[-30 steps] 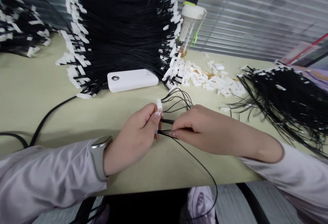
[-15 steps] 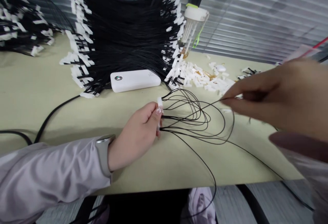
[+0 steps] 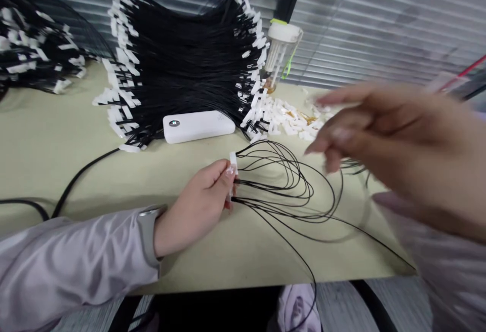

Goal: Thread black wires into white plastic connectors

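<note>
My left hand [image 3: 197, 205] pinches a white connector strip [image 3: 233, 160] between thumb and fingers, low over the table. Thin black wires [image 3: 309, 188] run out of the strip to the right in loops, and some trail over the table's front edge. Above the right part of the loops is my right hand [image 3: 364, 129], blurred by motion. Its fingers are apart and no wire shows between them. Behind my left hand lies a white power bank [image 3: 199, 125] with a small round display.
A big bundle of black wires with white ends [image 3: 186, 58] stands at the back. Right of it are a clear bottle [image 3: 281, 51] and loose white connectors [image 3: 290, 117]. Another wire pile [image 3: 34, 43] lies back left. A thick black cable [image 3: 81, 172] crosses the left side.
My right hand has let go of the wire it pinched and its fingers have spread. That wire has dropped into a loose curve towards the table. My left hand still holds the strip.
</note>
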`<state>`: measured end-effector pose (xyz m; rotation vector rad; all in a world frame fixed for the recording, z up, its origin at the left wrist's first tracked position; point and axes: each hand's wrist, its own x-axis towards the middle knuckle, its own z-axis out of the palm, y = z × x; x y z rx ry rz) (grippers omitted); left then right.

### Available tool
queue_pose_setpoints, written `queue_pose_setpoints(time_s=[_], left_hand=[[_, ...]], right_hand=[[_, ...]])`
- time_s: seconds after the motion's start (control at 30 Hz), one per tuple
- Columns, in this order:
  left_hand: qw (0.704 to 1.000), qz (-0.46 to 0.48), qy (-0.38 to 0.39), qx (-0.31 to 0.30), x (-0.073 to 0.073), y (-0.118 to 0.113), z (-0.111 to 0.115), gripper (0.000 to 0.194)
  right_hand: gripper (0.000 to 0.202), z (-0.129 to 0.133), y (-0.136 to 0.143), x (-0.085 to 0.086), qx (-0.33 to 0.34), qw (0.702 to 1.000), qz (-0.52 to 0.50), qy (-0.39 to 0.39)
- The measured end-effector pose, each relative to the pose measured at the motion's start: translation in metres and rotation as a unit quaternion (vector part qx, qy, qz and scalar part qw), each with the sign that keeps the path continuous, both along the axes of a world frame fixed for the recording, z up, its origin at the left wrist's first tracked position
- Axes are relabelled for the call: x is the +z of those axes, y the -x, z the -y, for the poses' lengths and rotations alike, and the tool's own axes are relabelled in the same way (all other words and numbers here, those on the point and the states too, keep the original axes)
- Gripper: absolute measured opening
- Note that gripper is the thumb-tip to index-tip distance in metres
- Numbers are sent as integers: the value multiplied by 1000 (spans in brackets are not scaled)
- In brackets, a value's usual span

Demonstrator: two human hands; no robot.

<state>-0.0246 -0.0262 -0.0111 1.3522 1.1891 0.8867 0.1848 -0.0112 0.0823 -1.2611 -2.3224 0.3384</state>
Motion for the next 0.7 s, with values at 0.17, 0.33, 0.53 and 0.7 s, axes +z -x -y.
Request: queue_pose_setpoints(time_s=[0.17, 0.33, 0.53, 0.7], left_hand=[[999, 31, 0, -16, -1, 0, -1, 28], [999, 40, 5, -28, -2, 1, -2, 28], [999, 40, 10, -29, -2, 1, -3, 27], [999, 47, 7, -16, -3, 1, -4, 29]], right_hand=[[13, 1, 35, -26, 56, 998, 26, -6], [15, -2, 39, -43, 89, 994, 54, -21], [19, -3, 41, -49, 89, 992, 59, -65], [20, -2, 43, -50, 92, 989, 70, -92]])
